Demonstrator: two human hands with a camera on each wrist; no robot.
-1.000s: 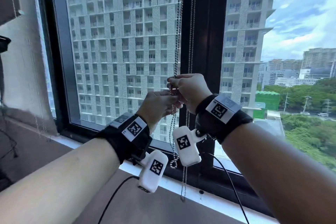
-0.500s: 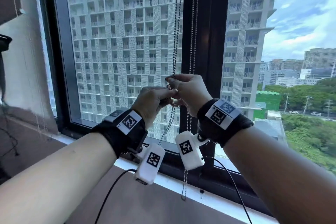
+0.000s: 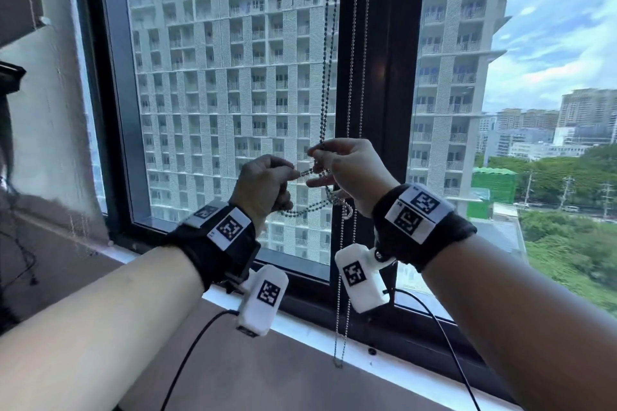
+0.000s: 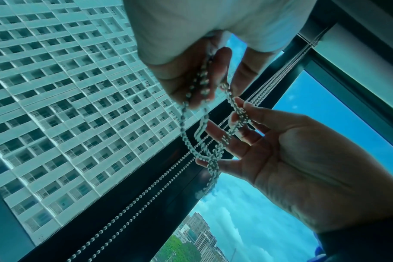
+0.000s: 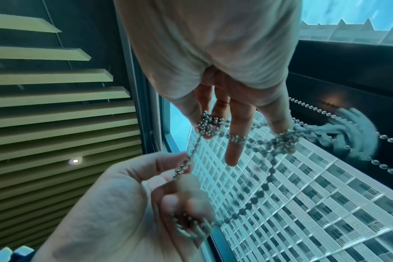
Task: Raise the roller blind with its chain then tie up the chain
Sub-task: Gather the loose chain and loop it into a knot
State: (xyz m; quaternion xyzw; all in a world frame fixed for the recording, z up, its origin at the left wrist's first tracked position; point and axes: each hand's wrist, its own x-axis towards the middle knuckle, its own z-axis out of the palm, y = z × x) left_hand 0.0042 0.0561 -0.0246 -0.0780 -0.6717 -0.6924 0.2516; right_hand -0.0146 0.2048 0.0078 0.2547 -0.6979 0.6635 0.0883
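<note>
A dark bead chain (image 3: 325, 83) hangs in front of the window glass down to both hands. My left hand (image 3: 287, 177) is a fist left of it and pinches a doubled strand (image 4: 200, 83) between thumb and forefinger. My right hand (image 3: 320, 157) pinches the chain where it comes down, its other fingers spread, with loops wound over its fingertips (image 5: 208, 124). A slack loop (image 3: 314, 207) sags between the two hands. In the left wrist view the strands cross the right hand's fingers (image 4: 227, 141). The blind itself is out of the head view.
A second, silver chain (image 3: 340, 310) hangs along the black window mullion (image 3: 380, 110) down to the white sill (image 3: 334, 340). A wall (image 3: 43, 117) stands at the left. Black cables (image 3: 187, 357) trail from the wrist cameras. A slatted ceiling (image 5: 56, 106) shows overhead.
The hands have drawn apart: the left one moved left with a strand pulled taut from the right. The long loop that hung below the hands now sags short between them.
</note>
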